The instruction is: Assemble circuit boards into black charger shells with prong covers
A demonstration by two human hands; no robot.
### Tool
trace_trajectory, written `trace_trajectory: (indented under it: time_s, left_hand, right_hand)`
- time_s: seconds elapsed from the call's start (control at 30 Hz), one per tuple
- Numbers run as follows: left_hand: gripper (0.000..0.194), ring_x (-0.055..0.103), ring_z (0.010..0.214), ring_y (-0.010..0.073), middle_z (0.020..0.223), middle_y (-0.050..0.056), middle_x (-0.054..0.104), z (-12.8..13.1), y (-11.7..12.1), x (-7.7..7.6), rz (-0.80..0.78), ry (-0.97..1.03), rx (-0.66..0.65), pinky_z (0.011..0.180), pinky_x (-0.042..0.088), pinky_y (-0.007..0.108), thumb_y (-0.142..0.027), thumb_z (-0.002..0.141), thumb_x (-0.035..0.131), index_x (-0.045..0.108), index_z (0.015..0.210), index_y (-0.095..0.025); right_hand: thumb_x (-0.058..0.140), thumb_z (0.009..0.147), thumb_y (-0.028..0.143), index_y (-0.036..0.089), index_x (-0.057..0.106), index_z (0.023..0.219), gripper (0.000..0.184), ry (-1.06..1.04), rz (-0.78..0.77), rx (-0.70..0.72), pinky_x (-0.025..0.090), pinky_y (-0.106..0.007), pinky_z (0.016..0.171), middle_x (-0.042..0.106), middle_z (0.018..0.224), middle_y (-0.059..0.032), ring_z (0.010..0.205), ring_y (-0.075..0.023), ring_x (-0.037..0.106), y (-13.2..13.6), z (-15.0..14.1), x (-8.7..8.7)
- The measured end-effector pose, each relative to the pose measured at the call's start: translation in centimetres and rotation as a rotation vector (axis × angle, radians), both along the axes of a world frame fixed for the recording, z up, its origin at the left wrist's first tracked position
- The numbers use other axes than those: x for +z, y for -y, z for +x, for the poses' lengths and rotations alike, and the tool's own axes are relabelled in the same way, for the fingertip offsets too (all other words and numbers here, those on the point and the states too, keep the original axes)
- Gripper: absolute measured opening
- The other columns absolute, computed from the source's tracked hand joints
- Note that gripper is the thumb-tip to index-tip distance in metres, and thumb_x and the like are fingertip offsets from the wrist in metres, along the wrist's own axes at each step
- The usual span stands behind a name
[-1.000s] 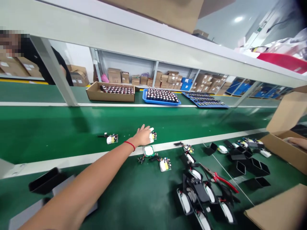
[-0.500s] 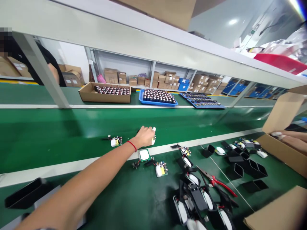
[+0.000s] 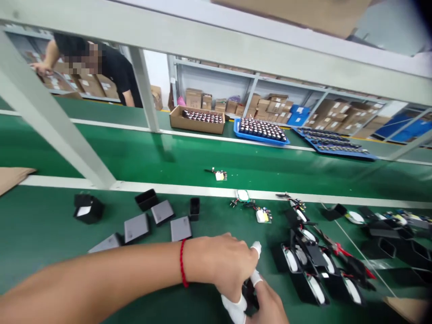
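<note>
My left hand (image 3: 232, 265), with a red cord at the wrist and white finger covers, is closed low in the middle of the view. My right hand (image 3: 268, 303), also with white finger covers, meets it from below. Between their fingers shows a small dark part (image 3: 249, 294), mostly hidden, so its kind is unclear. Just beyond lie a circuit board with white and yellow parts (image 3: 263, 215) and a green-rimmed white piece (image 3: 243, 195) joined by wires. To the right is a cluster of black housings with white inserts (image 3: 315, 288), beside red-handled pliers (image 3: 344, 252).
Grey-topped black cases (image 3: 137, 227) lie at left. One small board (image 3: 221, 175) rests on the green belt (image 3: 182, 157). A cardboard box (image 3: 197, 121), a blue tray (image 3: 261, 139) and a blue panel (image 3: 337, 146) hold rows of parts. A person (image 3: 118, 67) bends behind a post.
My left hand has drawn back from the belt's edge to meet my right hand, which has come into view. The board it was touching has left the belt. The view has swung left.
</note>
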State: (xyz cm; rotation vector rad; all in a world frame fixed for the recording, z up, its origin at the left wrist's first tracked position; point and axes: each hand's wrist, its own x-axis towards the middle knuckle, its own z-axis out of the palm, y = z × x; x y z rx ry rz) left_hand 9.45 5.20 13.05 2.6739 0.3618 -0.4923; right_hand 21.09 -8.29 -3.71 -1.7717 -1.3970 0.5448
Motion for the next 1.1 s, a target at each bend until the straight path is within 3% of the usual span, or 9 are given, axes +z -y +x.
trace_trajectory:
  time_s: [0.1, 0.2, 0.27, 0.43, 0.6, 0.73, 0.83, 1.0, 1.1]
  left_hand:
    - [0.034, 0.072, 0.083, 0.0312, 0.096, 0.013, 0.075, -2.4, -1.3, 1.8, 0.048, 0.101, 0.080, 0.082, 0.053, 0.042, -0.030, 0.069, 0.078, 0.067, 0.099, -0.017]
    - [0.039, 0.066, 0.106, 0.0289, 0.117, 0.008, 0.070, -5.6, -4.1, 2.2, 0.096, 0.275, 0.519, 0.090, 0.050, 0.034, -0.048, 0.078, 0.071, 0.065, 0.108, -0.023]
    - [0.052, 0.064, 0.108, 0.0339, 0.118, 0.015, 0.067, -7.6, -6.0, 0.6, 0.153, 0.245, 0.661, 0.090, 0.050, 0.039, -0.048, 0.082, 0.066, 0.060, 0.121, -0.015]
    - [0.063, 0.061, 0.117, 0.0351, 0.122, 0.017, 0.067, -10.0, -7.9, -6.3, 0.160, 0.221, 0.731, 0.095, 0.049, 0.040, -0.040, 0.081, 0.067, 0.050, 0.134, -0.012]
    - [0.065, 0.057, 0.127, 0.0337, 0.136, 0.019, 0.059, -9.4, -8.2, -8.3, 0.138, 0.302, 0.761, 0.106, 0.044, 0.041, -0.038, 0.086, 0.061, 0.043, 0.141, -0.009]
    - [0.070, 0.053, 0.131, 0.0342, 0.144, 0.016, 0.054, -8.7, -6.3, -6.5, 0.121, 0.382, 0.768, 0.109, 0.043, 0.043, -0.038, 0.084, 0.064, 0.040, 0.144, -0.012]
    - [0.079, 0.054, 0.131, 0.0350, 0.146, 0.013, 0.054, -8.2, -2.6, -6.1, -0.005, 0.396, 0.781, 0.107, 0.046, 0.044, -0.043, 0.080, 0.069, 0.038, 0.147, -0.018]
    - [0.077, 0.047, 0.137, 0.0350, 0.150, 0.015, 0.049, -8.2, 3.2, -9.9, -0.298, 0.326, 0.797, 0.112, 0.043, 0.048, -0.044, 0.083, 0.067, 0.036, 0.149, -0.018]
    - [0.083, 0.041, 0.142, 0.0345, 0.156, 0.015, 0.041, -8.9, 4.1, -11.9, -0.361, 0.372, 0.794, 0.116, 0.039, 0.048, -0.043, 0.083, 0.068, 0.029, 0.152, -0.017]
  right_hand:
    - [0.072, 0.070, 0.057, 0.017, 0.077, 0.076, 0.040, -0.256, -0.120, 0.061, 0.059, -0.033, 0.070, 0.077, 0.078, -0.0124, 0.069, -0.0271, 0.072, -0.4, -1.4, 0.8]
    - [0.067, 0.077, 0.062, 0.019, 0.066, 0.050, 0.051, -0.414, -0.278, 0.068, 0.056, -0.030, 0.060, 0.065, 0.049, -0.0046, 0.052, -0.0211, 0.064, -0.6, -2.0, 1.5]
    - [0.066, 0.080, 0.058, 0.019, 0.066, 0.050, 0.049, -0.336, -0.252, -0.011, 0.056, -0.030, 0.060, 0.065, 0.049, -0.0042, 0.056, -0.0221, 0.066, -0.3, -1.6, 1.4]
    - [0.053, 0.089, 0.023, 0.020, 0.077, 0.105, 0.029, 0.273, 0.115, -0.037, 0.059, -0.037, 0.089, 0.075, 0.107, -0.0122, 0.099, -0.0278, 0.073, 0.5, 0.5, 0.7]
    - [0.045, 0.090, 0.018, 0.018, 0.068, 0.124, 0.040, 0.525, -0.082, 0.045, 0.059, -0.039, 0.093, 0.069, 0.126, -0.0124, 0.109, -0.0271, 0.071, 1.7, 1.5, 1.7]
    - [0.063, 0.086, 0.044, 0.015, 0.052, 0.140, 0.062, 0.556, -0.172, -0.024, 0.061, -0.042, 0.088, 0.063, 0.133, -0.0168, 0.114, -0.0328, 0.068, 2.1, 1.2, 2.9]
    - [0.071, 0.081, 0.047, 0.011, 0.055, 0.135, 0.067, 0.672, -0.204, -0.055, 0.061, -0.046, 0.079, 0.069, 0.116, -0.0206, 0.105, -0.0388, 0.069, 0.6, 0.2, 3.2]
    - [0.065, 0.083, 0.030, 0.014, 0.071, 0.108, 0.030, 0.710, -0.358, -0.038, 0.056, -0.039, 0.070, 0.072, 0.094, -0.0164, 0.084, -0.0338, 0.072, -2.3, -0.6, 4.4]
    - [0.064, 0.080, 0.034, 0.011, 0.067, 0.117, 0.043, 0.406, -0.404, -0.088, 0.055, -0.041, 0.084, 0.072, 0.105, -0.0175, 0.097, -0.0339, 0.071, -2.2, 0.5, 5.2]
